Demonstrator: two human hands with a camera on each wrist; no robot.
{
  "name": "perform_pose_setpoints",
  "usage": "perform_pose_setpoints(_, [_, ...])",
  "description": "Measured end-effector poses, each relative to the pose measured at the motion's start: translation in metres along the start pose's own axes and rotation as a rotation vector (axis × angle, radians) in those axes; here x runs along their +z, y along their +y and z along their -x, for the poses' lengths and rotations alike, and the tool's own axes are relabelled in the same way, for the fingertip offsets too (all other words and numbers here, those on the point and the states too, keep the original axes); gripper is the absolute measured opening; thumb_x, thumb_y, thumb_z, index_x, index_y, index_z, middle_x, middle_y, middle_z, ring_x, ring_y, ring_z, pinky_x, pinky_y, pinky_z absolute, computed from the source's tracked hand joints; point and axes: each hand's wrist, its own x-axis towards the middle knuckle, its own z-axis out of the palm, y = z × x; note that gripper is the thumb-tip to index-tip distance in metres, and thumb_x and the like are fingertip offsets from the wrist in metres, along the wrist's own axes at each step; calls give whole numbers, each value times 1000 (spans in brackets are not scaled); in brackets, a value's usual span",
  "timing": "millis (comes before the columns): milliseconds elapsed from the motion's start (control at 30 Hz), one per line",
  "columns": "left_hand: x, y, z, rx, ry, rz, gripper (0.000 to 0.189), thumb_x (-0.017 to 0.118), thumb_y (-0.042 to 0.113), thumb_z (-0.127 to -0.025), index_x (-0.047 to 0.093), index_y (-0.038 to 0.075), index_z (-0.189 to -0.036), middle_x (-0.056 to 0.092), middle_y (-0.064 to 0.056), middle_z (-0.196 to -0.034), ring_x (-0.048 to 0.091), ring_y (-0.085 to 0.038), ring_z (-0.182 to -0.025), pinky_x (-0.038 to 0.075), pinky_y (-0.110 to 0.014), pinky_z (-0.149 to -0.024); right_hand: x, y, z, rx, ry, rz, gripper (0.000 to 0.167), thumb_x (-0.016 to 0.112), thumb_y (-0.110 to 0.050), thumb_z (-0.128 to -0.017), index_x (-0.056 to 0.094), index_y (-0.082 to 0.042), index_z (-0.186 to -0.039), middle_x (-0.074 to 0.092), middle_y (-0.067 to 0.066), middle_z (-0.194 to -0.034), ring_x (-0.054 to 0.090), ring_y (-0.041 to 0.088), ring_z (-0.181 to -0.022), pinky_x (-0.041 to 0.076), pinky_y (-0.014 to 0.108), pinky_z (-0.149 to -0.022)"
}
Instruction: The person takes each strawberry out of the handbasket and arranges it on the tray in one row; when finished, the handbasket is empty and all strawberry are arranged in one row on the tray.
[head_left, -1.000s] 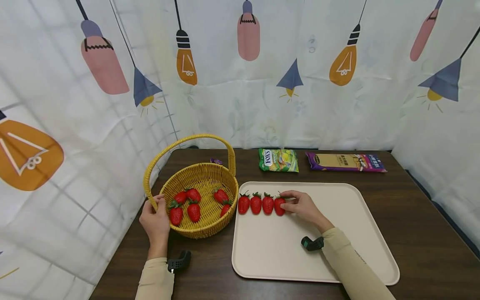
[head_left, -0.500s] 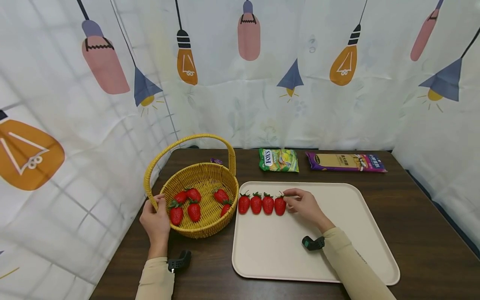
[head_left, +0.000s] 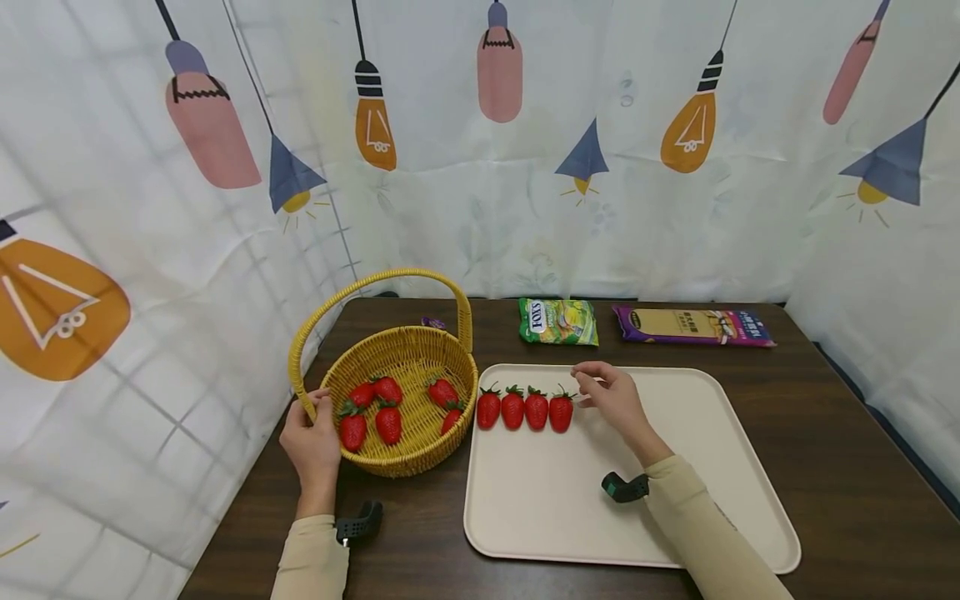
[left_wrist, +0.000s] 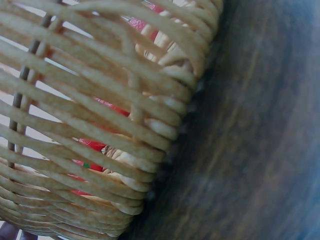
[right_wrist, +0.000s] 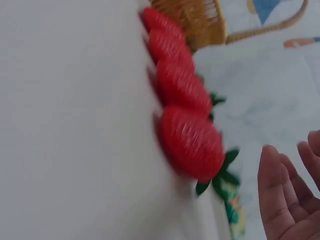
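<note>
My left hand point(head_left: 311, 437) grips the rim of a yellow wicker basket point(head_left: 405, 462) beside the foot of its arched handle. Several red strawberries point(head_left: 387, 423) lie inside the basket. To its right, more strawberries point(head_left: 536, 410) form a straight row along the upper left of a cream tray point(head_left: 570, 517), leaves pointing away from me. Just right of the last strawberry point(right_wrist: 192, 142), my right hand point(head_left: 615, 404) hovers with fingers apart and holds nothing. The left wrist view is mostly the woven basket wall point(left_wrist: 90, 120), with fingertips at the lower left corner.
Behind the tray lie a green candy bag point(head_left: 558, 322) and a long purple packet point(head_left: 693, 326). A small purple item point(head_left: 432, 322) shows behind the basket. A patterned curtain point(head_left: 465, 217) hangs along the far edge of the dark wooden table point(head_left: 420, 550).
My right hand has let go of the last strawberry in the row and moved slightly up and right from it. My left hand and the basket have stayed in place.
</note>
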Motion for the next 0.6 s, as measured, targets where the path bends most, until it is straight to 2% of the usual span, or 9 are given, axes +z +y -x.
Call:
perform_pose_setpoints(133, [1,-3,-1,3,6,12,18,57,4,-95,64,-13,-95,67,-27,-105,54,4,-81,36,-22,-69,16,-21,1,-37,-104,-18,27,60,-17,-98,63,1,-118,64,20,-116,59,37,-93,57,38,-74])
perform_pose_setpoints(267, [1,-18,-6,0,8,2,18,57,5,-95,65,-11,-94,68,-24,-106,54,4,-82,36,-21,-69,42,-42,0,-84,-210,9,24,61,-17,-97,65,-2,-116,66,15,-113,61,46,-98,55,45,-80])
perform_pose_setpoints(400, [1,-23,-7,1,-1,-7,18,58,7,-96,65,-10,-94,69,-23,-106,53,2,-78,35,-23,-67,72,-57,-2,-127,-274,33,21,62,-19,-97,67,-6,-113,68,10,-111,65,41,-92,54,48,-82])
perform_pose_setpoints(600, [0,-4,-1,10,0,12,17,57,4,-95,64,-12,-93,67,-26,-104,53,3,-79,36,-21,-67,121,-66,-5,-215,-333,62,20,64,-17,-95,69,-7,-111,69,12,-105,66,25,-82,55,33,-71])
